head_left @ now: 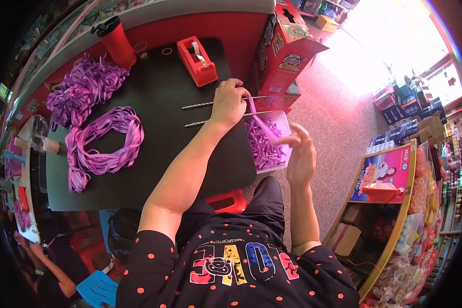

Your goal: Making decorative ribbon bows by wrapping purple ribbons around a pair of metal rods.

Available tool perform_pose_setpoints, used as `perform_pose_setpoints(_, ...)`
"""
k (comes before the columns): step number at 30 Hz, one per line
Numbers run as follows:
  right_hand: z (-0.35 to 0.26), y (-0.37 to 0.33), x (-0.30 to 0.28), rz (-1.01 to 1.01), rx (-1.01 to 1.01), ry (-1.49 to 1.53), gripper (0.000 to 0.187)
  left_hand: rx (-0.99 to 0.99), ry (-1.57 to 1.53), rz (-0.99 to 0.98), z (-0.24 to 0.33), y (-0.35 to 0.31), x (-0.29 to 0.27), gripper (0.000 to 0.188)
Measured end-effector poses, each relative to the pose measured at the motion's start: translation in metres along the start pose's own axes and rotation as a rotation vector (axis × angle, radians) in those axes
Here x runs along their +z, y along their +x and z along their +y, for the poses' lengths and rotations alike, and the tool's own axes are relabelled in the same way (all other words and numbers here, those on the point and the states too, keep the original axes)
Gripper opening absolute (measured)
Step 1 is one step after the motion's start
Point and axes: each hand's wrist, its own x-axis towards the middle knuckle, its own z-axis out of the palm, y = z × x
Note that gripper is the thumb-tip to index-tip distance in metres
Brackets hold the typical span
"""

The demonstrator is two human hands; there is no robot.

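Two thin metal rods, a spiral-grooved upper rod (196, 105) and a lower rod (194, 124), reach past the right edge of the black table. Over them, my left hand (229, 102) is closed, its fingertips pinching a purple ribbon (262, 124) by the upper rod. From there the ribbon slants down to the fingertips of my right hand (300, 156), which is slightly blurred and grips its lower part. Below the ribbon, a white bin (288, 156) holds many small purple ribbon pieces (264, 146). What lies under my left palm is hidden.
A looped ribbon bundle (133, 133) and a ribbon heap (90, 84) lie on the table (174, 159). Behind are a red tape dispenser (203, 69) and red tumbler (118, 43). A red carton (280, 64) stands beyond the bin; a display rack (390, 205) is right. Another person's arm (54, 267) shows lower left.
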Motion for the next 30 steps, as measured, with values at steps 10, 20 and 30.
perform_pose_setpoints(10, 0.040, 0.154, 0.024, -0.184, 0.168, -0.116, 0.065, -0.029, 0.012, 0.024, -0.001, -0.001, -0.002, 0.014)
perform_pose_setpoints(20, 0.133, 0.128, -0.009, -0.262, 0.466, -0.297, 0.068, -0.031, 0.015, 0.031, -0.002, 0.000, 0.003, 0.012)
perform_pose_setpoints(30, 0.086, 0.023, 0.002, -0.088, 0.196, -0.237, 0.048, 0.036, -0.048, 0.118, -0.005, 0.001, 0.001, 0.015)
